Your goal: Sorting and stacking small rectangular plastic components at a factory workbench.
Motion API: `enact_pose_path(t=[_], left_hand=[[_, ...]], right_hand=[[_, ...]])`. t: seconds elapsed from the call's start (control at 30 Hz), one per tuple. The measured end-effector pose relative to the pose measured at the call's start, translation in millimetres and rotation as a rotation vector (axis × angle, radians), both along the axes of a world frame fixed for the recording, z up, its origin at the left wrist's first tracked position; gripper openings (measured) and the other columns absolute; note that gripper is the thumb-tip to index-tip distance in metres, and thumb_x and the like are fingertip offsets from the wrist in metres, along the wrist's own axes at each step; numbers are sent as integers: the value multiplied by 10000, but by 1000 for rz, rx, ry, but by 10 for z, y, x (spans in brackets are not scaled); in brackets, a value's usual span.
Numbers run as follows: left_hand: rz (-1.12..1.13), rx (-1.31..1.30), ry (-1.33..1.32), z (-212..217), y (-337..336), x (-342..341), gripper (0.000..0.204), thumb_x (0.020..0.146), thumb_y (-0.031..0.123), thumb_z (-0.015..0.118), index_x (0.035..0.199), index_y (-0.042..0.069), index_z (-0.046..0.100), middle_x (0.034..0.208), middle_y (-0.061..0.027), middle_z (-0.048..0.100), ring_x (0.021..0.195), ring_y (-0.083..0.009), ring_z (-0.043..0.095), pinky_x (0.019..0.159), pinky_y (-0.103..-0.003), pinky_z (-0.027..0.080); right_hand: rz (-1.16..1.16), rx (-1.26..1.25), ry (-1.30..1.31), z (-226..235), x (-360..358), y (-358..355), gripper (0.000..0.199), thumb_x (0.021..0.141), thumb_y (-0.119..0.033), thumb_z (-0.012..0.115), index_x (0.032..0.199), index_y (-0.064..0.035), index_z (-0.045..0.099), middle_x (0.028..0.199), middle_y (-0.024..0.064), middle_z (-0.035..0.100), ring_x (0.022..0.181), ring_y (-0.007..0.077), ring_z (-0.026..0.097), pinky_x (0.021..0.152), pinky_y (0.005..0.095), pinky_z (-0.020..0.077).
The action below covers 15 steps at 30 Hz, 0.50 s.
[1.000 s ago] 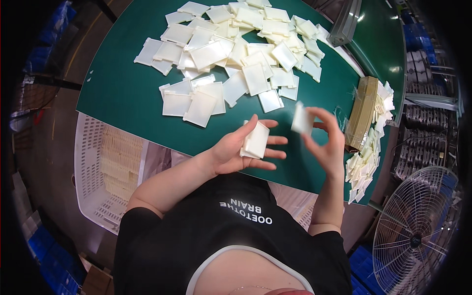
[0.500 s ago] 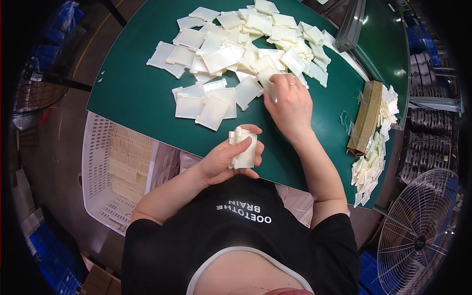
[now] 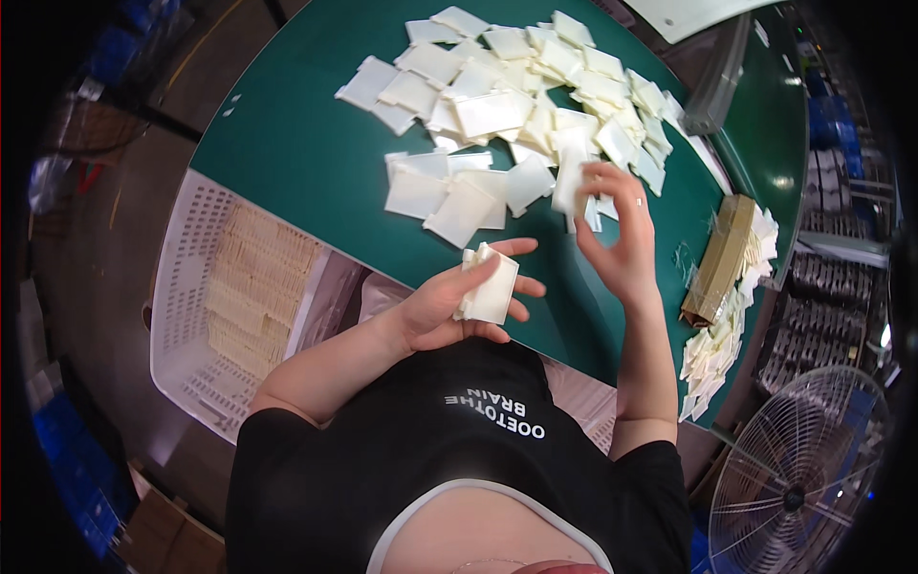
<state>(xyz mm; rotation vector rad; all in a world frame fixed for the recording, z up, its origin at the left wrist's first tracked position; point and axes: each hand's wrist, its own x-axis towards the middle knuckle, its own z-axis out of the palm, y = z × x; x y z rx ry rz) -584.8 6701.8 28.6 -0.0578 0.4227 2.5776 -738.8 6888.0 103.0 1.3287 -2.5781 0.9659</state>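
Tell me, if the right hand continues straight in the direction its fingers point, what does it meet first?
Probably the heap of white pouches on the green table. The right hand already pinches one white pouch at the heap's near edge; its height above the table is unclear.

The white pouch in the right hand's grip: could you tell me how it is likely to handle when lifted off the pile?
The white pouch looks thin and flat, so it is probably very light. It hangs from the right hand with a slight bend, suggesting it is floppy rather than stiff. Its surface looks smooth, as on the pile, so pouches may slide over each other.
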Motion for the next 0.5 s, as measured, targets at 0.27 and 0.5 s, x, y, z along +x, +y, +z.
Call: enact_pose_path(t=[0.27,0.5], left_hand=[[74,15,3,5,-254,324,550,1070,436,395,1558,247,229,1363,-142,536,1167,-250,626,899,-440,601],[182,-40,-110,17,-472,763,499,1042,264,533,1487,197,318,1328,-156,553,1179,-253,624,945,-451,584]], right_hand=[[317,88,28,112,231,-550,479,723,-30,762,1176,-104,625,1267,77,623,1139,326,592,923,431,504],[77,283,205,-246,615,-889,566,698,-207,835,1181,-57,581,1234,139,608,1098,329,592,912,439,497]])
